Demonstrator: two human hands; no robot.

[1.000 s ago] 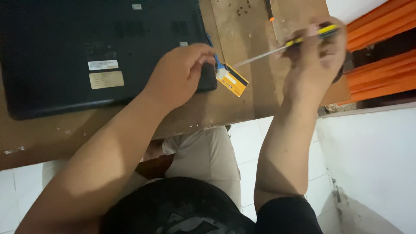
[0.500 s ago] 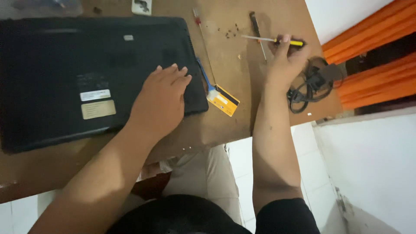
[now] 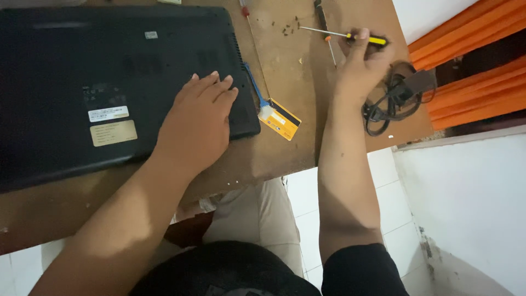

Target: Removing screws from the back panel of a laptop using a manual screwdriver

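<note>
Your right hand [image 3: 364, 63] is curled around the yellow-and-black handle of a screwdriver [image 3: 350, 37], whose thin metal shaft points away from the laptop's right edge side toward the middle of the wooden tabletop [image 3: 285, 159]. Your left hand [image 3: 200, 123] lies flat and spread, holding nothing, palm down on the near right corner of the black laptop [image 3: 82, 71], which rests upside down with its labels showing. Just beyond that corner of the laptop lies an orange card [image 3: 282, 120] with a dark stripe, and the white bristle head of a blue-handled brush [image 3: 257, 96] rests on the card's laptop-side edge, the handle running along the laptop's right edge. Farther from the laptop, between it and your right hand, two more screwdrivers lie on the wood: a red-tipped screwdriver [image 3: 249, 22] close to the laptop and a dark-handled screwdriver [image 3: 323, 22] nearer the held one, crossing under its shaft. A scatter of small screws [image 3: 287, 28] sits between these two. On the far side of your right hand from the laptop, a coiled black cable [image 3: 392, 101] lies at the tabletop's edge, touching your wrist.
</note>
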